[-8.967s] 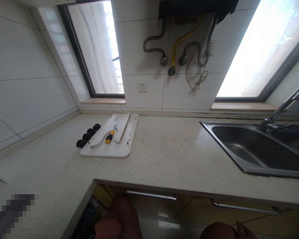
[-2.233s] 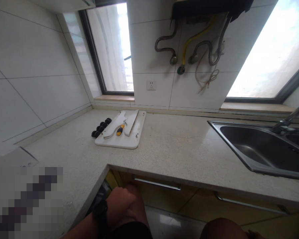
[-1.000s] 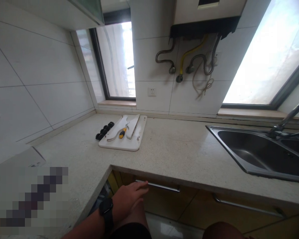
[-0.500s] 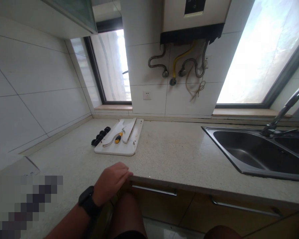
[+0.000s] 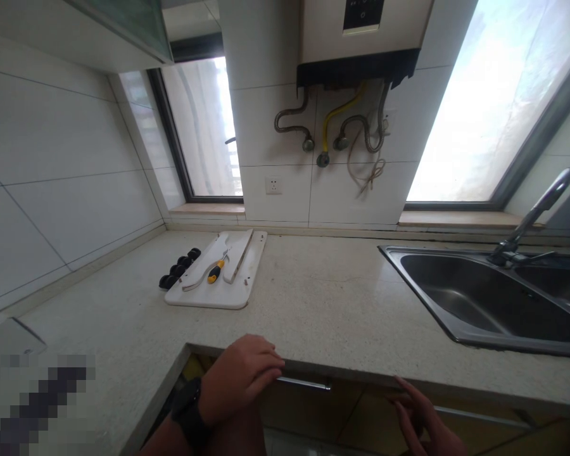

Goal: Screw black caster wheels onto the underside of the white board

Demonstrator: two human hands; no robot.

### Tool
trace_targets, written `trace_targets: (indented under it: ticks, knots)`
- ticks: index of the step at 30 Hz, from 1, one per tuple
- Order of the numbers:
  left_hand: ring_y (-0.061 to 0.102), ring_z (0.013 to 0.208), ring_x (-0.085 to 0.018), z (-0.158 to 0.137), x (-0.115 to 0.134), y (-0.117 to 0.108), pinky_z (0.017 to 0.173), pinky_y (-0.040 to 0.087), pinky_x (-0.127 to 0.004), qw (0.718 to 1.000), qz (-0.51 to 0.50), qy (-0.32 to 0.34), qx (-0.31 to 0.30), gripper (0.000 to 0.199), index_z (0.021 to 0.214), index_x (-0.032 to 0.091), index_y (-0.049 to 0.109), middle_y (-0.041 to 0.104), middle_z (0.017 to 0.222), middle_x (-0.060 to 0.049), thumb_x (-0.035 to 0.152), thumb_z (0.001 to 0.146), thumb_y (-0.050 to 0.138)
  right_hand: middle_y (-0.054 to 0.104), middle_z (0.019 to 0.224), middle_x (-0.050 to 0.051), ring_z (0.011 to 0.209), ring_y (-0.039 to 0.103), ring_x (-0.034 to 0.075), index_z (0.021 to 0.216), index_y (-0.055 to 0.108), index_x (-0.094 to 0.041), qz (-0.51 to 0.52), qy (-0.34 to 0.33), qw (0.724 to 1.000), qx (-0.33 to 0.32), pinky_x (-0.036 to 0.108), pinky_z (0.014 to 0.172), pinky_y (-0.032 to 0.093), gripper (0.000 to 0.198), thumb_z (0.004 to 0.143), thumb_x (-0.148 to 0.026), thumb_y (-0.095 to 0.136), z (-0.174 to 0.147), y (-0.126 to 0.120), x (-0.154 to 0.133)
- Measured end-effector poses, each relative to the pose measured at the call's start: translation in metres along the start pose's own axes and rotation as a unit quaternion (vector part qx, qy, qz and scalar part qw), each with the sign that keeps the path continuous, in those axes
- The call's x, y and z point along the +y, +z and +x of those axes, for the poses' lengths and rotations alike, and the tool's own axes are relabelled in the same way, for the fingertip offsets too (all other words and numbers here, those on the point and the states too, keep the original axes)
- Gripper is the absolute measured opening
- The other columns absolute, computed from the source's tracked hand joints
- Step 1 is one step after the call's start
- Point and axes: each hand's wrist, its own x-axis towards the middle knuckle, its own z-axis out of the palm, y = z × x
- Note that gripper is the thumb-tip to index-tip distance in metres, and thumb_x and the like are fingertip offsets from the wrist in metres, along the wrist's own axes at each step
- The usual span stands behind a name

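Note:
My left hand (image 5: 247,370), with a dark watch on its wrist, is at the counter's front edge, fingers loosely stretched and holding nothing. Low on the right, my right hand (image 5: 422,421) is partly cut off by the frame, its fingers apart and nothing in them. Beyond my left hand, a white flat board (image 5: 209,299) lies on the counter (image 5: 323,297). On it are a yellow-and-black screwdriver (image 5: 216,271), a curved white piece (image 5: 204,266) and a straight white strip (image 5: 239,256). Black wheel-like pieces (image 5: 179,268) sit along the board's left side.
A steel sink (image 5: 456,291) with a faucet (image 5: 527,221) is set into the counter at right. Drawer handles (image 5: 304,384) run below the front edge. A water heater (image 5: 361,38) with hoses hangs on the tiled wall. A wall socket (image 5: 273,185) is under it.
My left hand has shifted right along the counter edge. My right hand has come into view at the lower right. The view has shifted slightly; the board and its pieces stay put.

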Motion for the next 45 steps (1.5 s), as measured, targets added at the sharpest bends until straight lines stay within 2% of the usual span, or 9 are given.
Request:
trace_targets:
  ticks: [2,4,9,12,15,22,28,36,45]
  knots:
    - [0.063,0.124,-0.024,0.009,-0.007,0.014,0.113,0.045,-0.044,1.000,0.000,0.018,-0.001,0.029,0.121,0.027,0.074,0.076,0.122,-0.004,0.038,0.104,0.052,0.078,0.118,0.001,0.094,0.078,0.024,0.145,0.053,-0.042,-0.033,-0.116,0.993,-0.004,0.035,0.080,0.065,0.054,0.091,-0.039,0.062,0.027,-0.004,-0.039]
    - [0.059,0.132,-0.023,0.016,-0.021,0.028,0.116,0.044,-0.044,1.000,-0.001,0.004,0.022,0.033,0.132,0.028,0.068,0.072,0.132,-0.004,0.036,0.105,0.050,0.074,0.128,0.002,0.107,0.075,0.023,0.143,0.056,-0.038,-0.071,-0.190,0.979,0.004,0.038,0.094,0.061,0.048,0.096,-0.033,0.057,0.056,-0.008,-0.073]
    - [0.055,0.138,-0.023,0.024,-0.068,0.061,0.116,0.046,-0.045,0.990,0.063,-0.071,0.106,0.045,0.149,0.023,0.052,0.061,0.148,-0.009,0.034,0.107,0.042,0.059,0.150,0.006,0.136,0.057,0.025,0.146,0.056,-0.030,-0.149,-0.216,0.961,-0.084,0.046,0.112,0.049,0.047,0.101,-0.039,0.048,0.119,0.000,-0.111]
    - [0.053,0.140,-0.025,0.026,-0.076,0.072,0.117,0.046,-0.048,0.989,0.111,-0.052,0.087,0.045,0.150,0.024,0.052,0.060,0.149,-0.009,0.033,0.106,0.044,0.047,0.161,0.006,0.143,0.049,0.028,0.150,0.052,-0.029,-0.193,-0.181,0.953,-0.145,0.051,0.115,0.044,0.054,0.101,-0.049,0.046,0.134,0.015,-0.110]
    - [0.051,0.142,-0.027,0.028,-0.070,0.076,0.120,0.041,-0.053,0.987,0.143,-0.030,0.068,0.041,0.145,0.028,0.057,0.059,0.150,-0.007,0.031,0.105,0.046,0.039,0.165,0.004,0.148,0.042,0.029,0.153,0.049,-0.029,-0.225,-0.161,0.948,-0.161,0.053,0.118,0.039,0.061,0.099,-0.057,0.046,0.135,0.024,-0.108]
    - [0.052,0.141,-0.026,0.030,-0.065,0.073,0.120,0.041,-0.052,0.985,0.153,-0.034,0.066,0.041,0.143,0.027,0.058,0.060,0.149,-0.006,0.027,0.104,0.047,0.057,0.152,0.005,0.142,0.049,0.027,0.142,0.060,-0.027,-0.224,-0.155,0.946,-0.174,0.051,0.117,0.039,0.054,0.102,-0.057,0.041,0.132,0.021,-0.106]
    - [0.052,0.140,-0.025,0.030,-0.065,0.074,0.119,0.042,-0.052,0.984,0.161,-0.039,0.072,0.041,0.142,0.029,0.058,0.061,0.148,-0.004,0.026,0.102,0.049,0.055,0.154,0.008,0.141,0.050,0.028,0.153,0.047,-0.024,-0.222,-0.158,0.951,-0.148,0.051,0.117,0.039,0.062,0.099,-0.056,0.046,0.133,0.025,-0.101]
    - [0.052,0.141,-0.024,0.031,-0.061,0.074,0.120,0.040,-0.050,0.985,0.144,-0.056,0.079,0.040,0.139,0.029,0.061,0.062,0.147,-0.003,0.025,0.101,0.050,0.058,0.151,0.005,0.140,0.052,0.027,0.137,0.063,-0.027,-0.251,-0.158,0.939,-0.174,0.051,0.114,0.040,0.051,0.100,-0.057,0.044,0.135,0.025,-0.102]
    - [0.050,0.142,-0.024,0.030,-0.063,0.074,0.121,0.038,-0.050,0.985,0.146,-0.047,0.074,0.040,0.141,0.028,0.059,0.061,0.148,-0.004,0.026,0.102,0.048,0.059,0.150,0.004,0.138,0.053,0.028,0.136,0.064,-0.028,-0.254,-0.164,0.939,-0.163,0.052,0.113,0.040,0.047,0.100,-0.052,0.045,0.135,0.027,-0.099]
